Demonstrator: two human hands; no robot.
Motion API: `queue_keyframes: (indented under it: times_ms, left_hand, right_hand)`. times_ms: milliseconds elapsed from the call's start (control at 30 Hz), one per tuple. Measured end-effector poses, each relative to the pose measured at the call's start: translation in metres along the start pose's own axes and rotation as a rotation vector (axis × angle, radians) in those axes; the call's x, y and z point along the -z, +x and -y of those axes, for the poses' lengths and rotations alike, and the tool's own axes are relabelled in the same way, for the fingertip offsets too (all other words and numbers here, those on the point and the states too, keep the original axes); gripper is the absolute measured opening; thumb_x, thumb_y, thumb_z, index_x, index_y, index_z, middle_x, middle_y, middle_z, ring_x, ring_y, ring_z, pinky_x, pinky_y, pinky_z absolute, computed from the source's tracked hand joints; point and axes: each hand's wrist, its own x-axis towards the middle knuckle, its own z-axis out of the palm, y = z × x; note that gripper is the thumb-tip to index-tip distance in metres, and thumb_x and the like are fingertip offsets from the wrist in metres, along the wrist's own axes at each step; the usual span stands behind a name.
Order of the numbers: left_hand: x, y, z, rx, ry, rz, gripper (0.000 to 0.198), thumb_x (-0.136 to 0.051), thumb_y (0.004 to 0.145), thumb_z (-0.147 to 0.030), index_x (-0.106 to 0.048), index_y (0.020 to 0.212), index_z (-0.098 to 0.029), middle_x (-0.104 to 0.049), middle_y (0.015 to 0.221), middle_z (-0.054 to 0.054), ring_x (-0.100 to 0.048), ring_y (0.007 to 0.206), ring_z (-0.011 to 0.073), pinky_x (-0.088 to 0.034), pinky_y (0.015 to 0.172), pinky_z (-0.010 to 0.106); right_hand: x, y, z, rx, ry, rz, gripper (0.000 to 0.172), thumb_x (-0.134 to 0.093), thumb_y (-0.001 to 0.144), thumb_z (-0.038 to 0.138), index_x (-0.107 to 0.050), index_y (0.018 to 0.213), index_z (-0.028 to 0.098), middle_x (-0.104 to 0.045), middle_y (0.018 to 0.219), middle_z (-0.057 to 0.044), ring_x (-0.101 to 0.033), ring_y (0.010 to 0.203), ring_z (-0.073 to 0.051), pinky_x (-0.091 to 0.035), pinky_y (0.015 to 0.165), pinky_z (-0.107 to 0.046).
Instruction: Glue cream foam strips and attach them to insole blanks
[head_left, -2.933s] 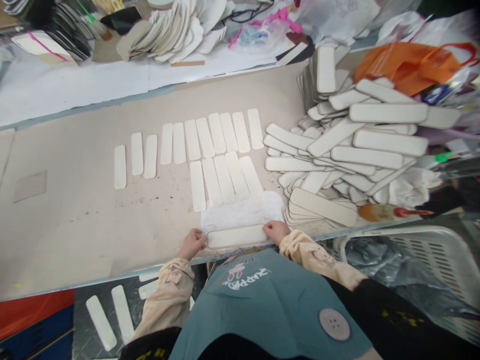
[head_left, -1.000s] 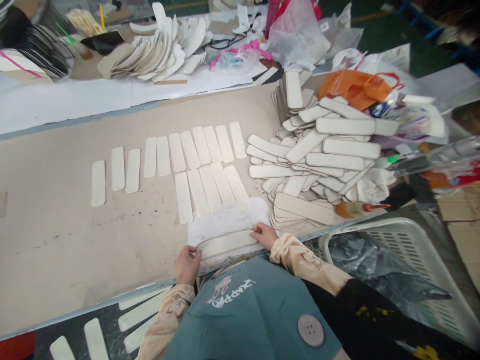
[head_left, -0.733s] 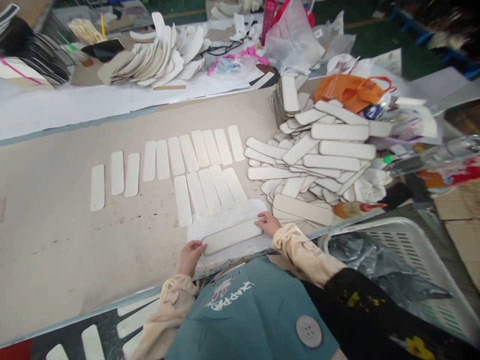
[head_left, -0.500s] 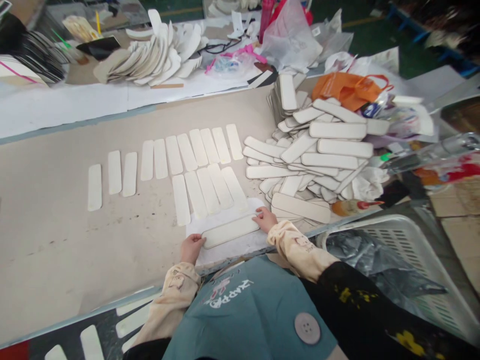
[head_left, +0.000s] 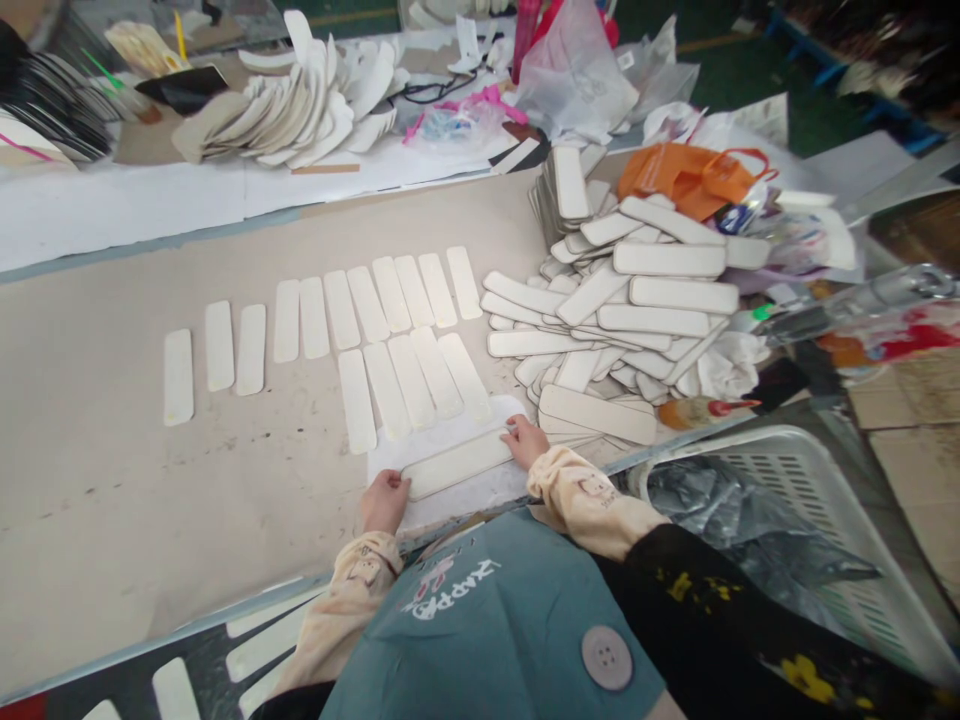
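A long white strip with rounded ends (head_left: 456,465) lies over a sheet of white paper (head_left: 431,512) at the table's front edge. My left hand (head_left: 386,498) pinches its left end between thumb and fingers. At the opposite end, my right hand (head_left: 526,441) grips the strip's corner the same way. Just beyond the paper, a row of similar pale strips (head_left: 409,380) is laid side by side, the nearest ones overlapping the sheet. A second row of strips (head_left: 367,303) runs behind and to the left.
A heap of dark-edged strips (head_left: 660,320) covers the table's right side, with a glue bottle (head_left: 705,412) by it. A white plastic basket (head_left: 817,470) stands at the right. Curved white pieces (head_left: 300,105), a clear bag (head_left: 574,70) and an orange bag (head_left: 686,178) lie at the back.
The whole view has shifted slightly, so everything sits a little further left. Both hands keep their hold on the strip's ends, which stays in place on the paper.
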Motion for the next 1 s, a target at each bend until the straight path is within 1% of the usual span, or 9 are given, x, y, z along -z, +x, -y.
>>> queue_keyframes:
  times_ms: [200,433,533,667,767,833,867,933,1000]
  left_hand:
    - [-0.002,-0.001,0.001,-0.023,0.038,-0.012,0.019,-0.054,0.075,-0.039,-0.057,0.085,-0.022,-0.068,0.082,0.003,-0.063,0.076,0.0215,-0.040,0.064,0.030]
    - [-0.005,0.000,0.004,-0.037,0.057,-0.018,0.019,-0.052,0.076,-0.039,-0.057,0.083,-0.022,-0.067,0.079,0.003,-0.062,0.072,0.0207,-0.040,0.062,0.029]
    - [-0.007,0.000,0.006,-0.050,0.056,-0.040,0.023,-0.053,0.077,-0.040,-0.057,0.090,-0.021,-0.066,0.078,0.003,-0.062,0.071,0.0203,-0.040,0.062,0.029]
    - [-0.007,-0.005,0.011,-0.118,0.038,-0.068,0.027,-0.052,0.079,-0.037,-0.056,0.099,-0.020,-0.063,0.079,0.002,-0.061,0.070,0.0178,-0.044,0.065,0.028]
    - [-0.005,-0.011,0.011,-0.182,0.037,-0.131,0.032,-0.047,0.082,-0.033,-0.055,0.108,-0.016,-0.061,0.095,0.009,-0.060,0.077,0.0188,-0.046,0.074,0.032]
    - [-0.003,-0.015,0.007,-0.254,0.041,-0.167,0.033,-0.043,0.085,-0.031,-0.055,0.111,-0.015,-0.056,0.108,0.013,-0.059,0.088,0.0205,-0.045,0.082,0.034]
    - [-0.003,-0.016,0.004,-0.303,0.045,-0.171,0.032,-0.042,0.086,-0.030,-0.056,0.111,-0.016,-0.054,0.112,0.013,-0.057,0.093,0.0212,-0.044,0.086,0.035]
    - [-0.003,-0.016,-0.006,-0.409,0.056,-0.148,0.030,-0.041,0.087,-0.030,-0.060,0.108,-0.019,-0.054,0.112,0.011,-0.055,0.101,0.0217,-0.042,0.092,0.034]
    - [-0.007,-0.013,-0.018,-0.493,0.073,-0.114,0.029,-0.042,0.087,-0.031,-0.063,0.105,-0.021,-0.056,0.108,0.010,-0.054,0.101,0.0215,-0.041,0.093,0.033]
  right_hand:
    - [0.003,-0.001,0.005,0.012,-0.102,0.012,0.029,-0.058,0.085,0.026,-0.051,0.112,0.018,-0.065,0.080,-0.002,-0.059,0.078,-0.018,-0.037,0.068,-0.026]
    - [-0.001,-0.002,0.006,0.031,-0.201,-0.003,0.026,-0.055,0.087,0.027,-0.053,0.111,0.017,-0.063,0.091,-0.008,-0.058,0.083,-0.021,-0.039,0.069,-0.029]
    - [0.001,-0.005,0.005,0.073,-0.227,-0.024,0.027,-0.053,0.088,0.028,-0.054,0.111,0.015,-0.060,0.096,-0.012,-0.056,0.087,-0.024,-0.040,0.072,-0.032]
    - [0.005,-0.012,0.004,0.196,-0.233,-0.040,0.030,-0.051,0.089,0.029,-0.053,0.115,0.014,-0.053,0.109,-0.015,-0.049,0.101,-0.027,-0.040,0.084,-0.036]
    - [0.004,-0.014,0.005,0.357,-0.229,0.008,0.029,-0.049,0.091,0.025,-0.054,0.117,0.016,-0.052,0.112,-0.012,-0.044,0.108,-0.024,-0.037,0.093,-0.034]
    - [-0.001,-0.012,0.008,0.461,-0.229,0.060,0.029,-0.049,0.091,0.023,-0.054,0.119,0.018,-0.053,0.112,-0.010,-0.044,0.107,-0.021,-0.036,0.094,-0.031]
    - [-0.003,-0.011,0.010,0.503,-0.233,0.086,0.028,-0.049,0.091,0.022,-0.055,0.118,0.019,-0.053,0.111,-0.009,-0.045,0.106,-0.020,-0.036,0.093,-0.030]
    - [-0.010,-0.006,0.016,0.565,-0.248,0.128,0.026,-0.048,0.092,0.022,-0.057,0.116,0.019,-0.055,0.108,-0.008,-0.046,0.103,-0.019,-0.037,0.090,-0.029]
    - [-0.015,0.000,0.022,0.601,-0.271,0.158,0.023,-0.046,0.092,0.022,-0.060,0.110,0.019,-0.056,0.103,-0.007,-0.046,0.100,-0.019,-0.038,0.086,-0.028]
